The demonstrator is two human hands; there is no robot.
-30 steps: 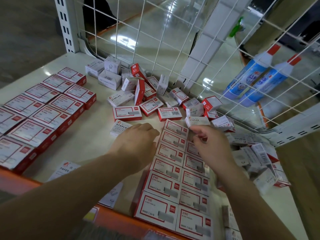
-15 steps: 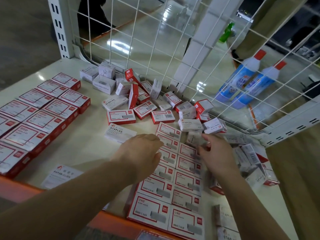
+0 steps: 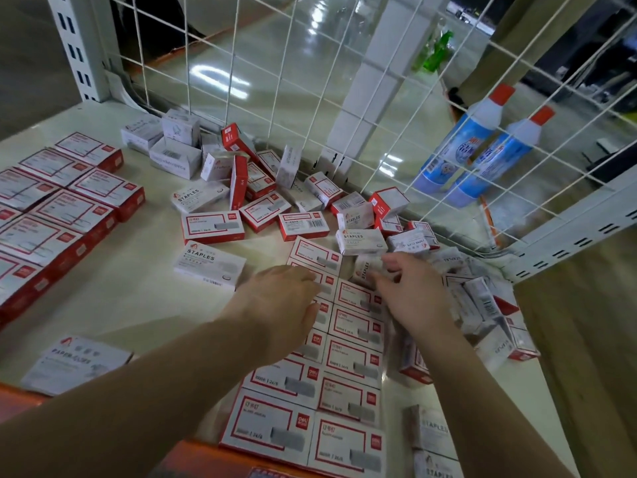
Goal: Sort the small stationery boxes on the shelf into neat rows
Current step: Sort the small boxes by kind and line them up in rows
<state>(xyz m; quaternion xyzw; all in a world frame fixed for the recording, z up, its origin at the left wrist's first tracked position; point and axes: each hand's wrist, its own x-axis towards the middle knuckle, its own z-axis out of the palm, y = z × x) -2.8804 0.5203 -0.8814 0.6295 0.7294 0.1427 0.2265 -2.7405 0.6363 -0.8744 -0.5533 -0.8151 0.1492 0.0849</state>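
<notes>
Two columns of red-bordered boxes point(image 3: 348, 339) now run from under my palms back toward me, flat and edge to edge. A second ago my right hand point(image 3: 410, 298) was pinching a box up at the far end of the right column; now it has dropped and its fingers curl round a white box point(image 3: 365, 270) just past that column's last slot. Left hand point(image 3: 279, 305) hasn't left the left column, lying flat on it, gripping nothing. So this row pair looks near full; white STAPLES boxes need their own row. The loose pile point(image 3: 262, 188) beyond both hands is still unsorted, another heap point(image 3: 482, 305) right of my right hand too.
</notes>
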